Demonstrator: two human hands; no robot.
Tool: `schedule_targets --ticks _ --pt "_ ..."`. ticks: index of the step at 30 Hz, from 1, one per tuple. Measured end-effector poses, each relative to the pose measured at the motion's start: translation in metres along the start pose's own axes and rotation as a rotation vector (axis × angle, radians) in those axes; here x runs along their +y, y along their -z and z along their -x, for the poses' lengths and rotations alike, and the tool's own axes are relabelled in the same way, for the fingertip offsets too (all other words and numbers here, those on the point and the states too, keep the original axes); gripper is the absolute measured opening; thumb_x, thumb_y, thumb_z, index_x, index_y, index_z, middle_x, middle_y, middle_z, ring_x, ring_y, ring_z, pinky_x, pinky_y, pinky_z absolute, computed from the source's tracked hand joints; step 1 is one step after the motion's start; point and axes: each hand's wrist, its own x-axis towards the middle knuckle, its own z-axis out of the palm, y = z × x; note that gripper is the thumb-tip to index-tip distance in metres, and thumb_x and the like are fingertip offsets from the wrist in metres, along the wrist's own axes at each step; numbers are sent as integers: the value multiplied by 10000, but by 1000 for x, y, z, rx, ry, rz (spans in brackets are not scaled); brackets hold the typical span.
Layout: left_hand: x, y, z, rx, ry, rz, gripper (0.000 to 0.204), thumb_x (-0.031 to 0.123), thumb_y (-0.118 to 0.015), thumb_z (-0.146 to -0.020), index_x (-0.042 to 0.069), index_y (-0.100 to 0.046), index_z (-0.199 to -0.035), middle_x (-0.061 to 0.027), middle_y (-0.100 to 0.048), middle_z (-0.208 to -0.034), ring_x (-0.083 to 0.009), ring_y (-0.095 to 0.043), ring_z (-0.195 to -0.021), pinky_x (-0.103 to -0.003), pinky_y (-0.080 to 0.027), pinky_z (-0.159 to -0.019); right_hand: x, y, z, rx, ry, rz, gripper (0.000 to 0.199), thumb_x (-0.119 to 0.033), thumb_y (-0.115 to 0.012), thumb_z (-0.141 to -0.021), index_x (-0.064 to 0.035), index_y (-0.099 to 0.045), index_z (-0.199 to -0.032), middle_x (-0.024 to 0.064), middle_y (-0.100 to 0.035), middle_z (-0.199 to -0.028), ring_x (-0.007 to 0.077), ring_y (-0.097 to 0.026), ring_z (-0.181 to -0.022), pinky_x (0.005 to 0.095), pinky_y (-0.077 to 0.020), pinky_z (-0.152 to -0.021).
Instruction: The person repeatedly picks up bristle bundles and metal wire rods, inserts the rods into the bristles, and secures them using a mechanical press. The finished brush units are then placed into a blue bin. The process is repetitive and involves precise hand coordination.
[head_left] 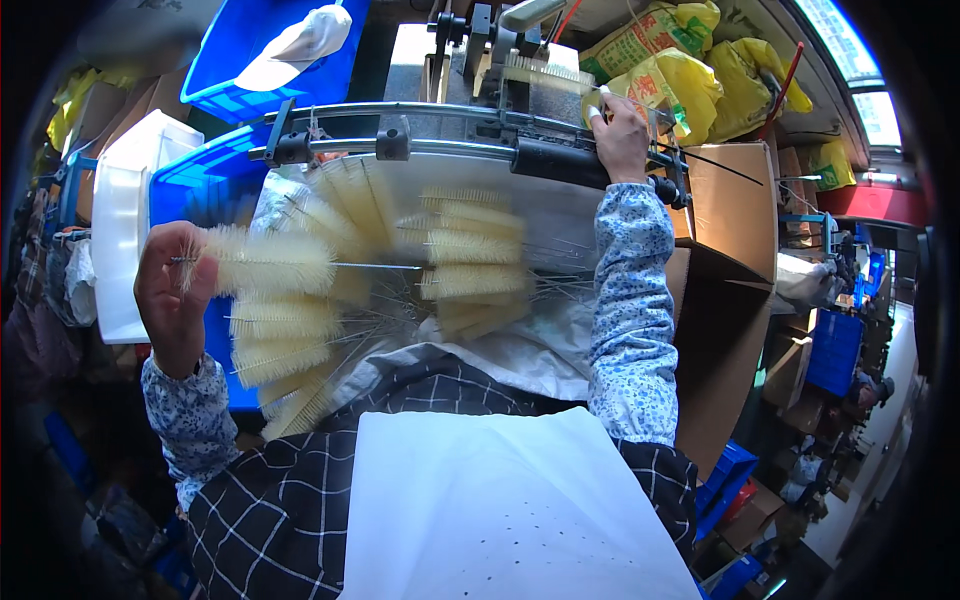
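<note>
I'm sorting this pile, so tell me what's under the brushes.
White cloth shows below part of the brushes; what lies directly under their bristles is covered and cannot be seen.

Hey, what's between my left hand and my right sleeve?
In the head view, the held brush extends rightward from your left hand; past it come more cream brushes, wire stems toward your right sleeve.

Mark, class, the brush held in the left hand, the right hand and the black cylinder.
Held brush point(275, 262): head view, middle of its bristles.
Right hand point(622, 145): head view, back of the hand.
Black cylinder point(557, 160): head view, middle of its side.
</note>
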Motion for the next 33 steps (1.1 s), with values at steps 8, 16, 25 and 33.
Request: schedule_targets --ticks 8,16,25,33 --pt "7 -14 -26 -113 119 295 254 173 -554 -823 57 -480 -1036 -27 -504 -879 -85 -480 -800 -225 -403 -703 42 29 -27 -16 -29 476 241 -256 -560 -820 -169 -619 -1037 52 -608 -983 252 -504 -1026 345 -407 -859" --pt "8 -36 -43 -397 118 478 201 180 -542 -867 52 -469 -1004 -37 -528 -849 -78 -524 -738 -213 -456 -647 68 114 0 -344 150 68 209 -180 -542 -841 -87 -597 -1020 81 -599 -948 246 -522 -920 333 -411 -805" --pt "36 -125 -45 -500 26 561 193 161 -585 -854 47 -430 -852 -37 -545 -816 -103 -575 -795 -234 -484 -668 -130 109 89 -860 112 -1021 433 -341 -512 -888 -16 -460 -1169 105 -584 -1001 154 -544 -906 281 -428 -776" --pt "8 -51 -56 -679 -8 -235 536 213 -648 -787 67 -387 -1232 -98 -479 -1138 -198 -496 -963 -314 -415 -862 -65 49 32 40 327 18 273 -182 -598 -759 -174 -588 -1031 41 -565 -826 253 -523 -787 361 -416 -705"
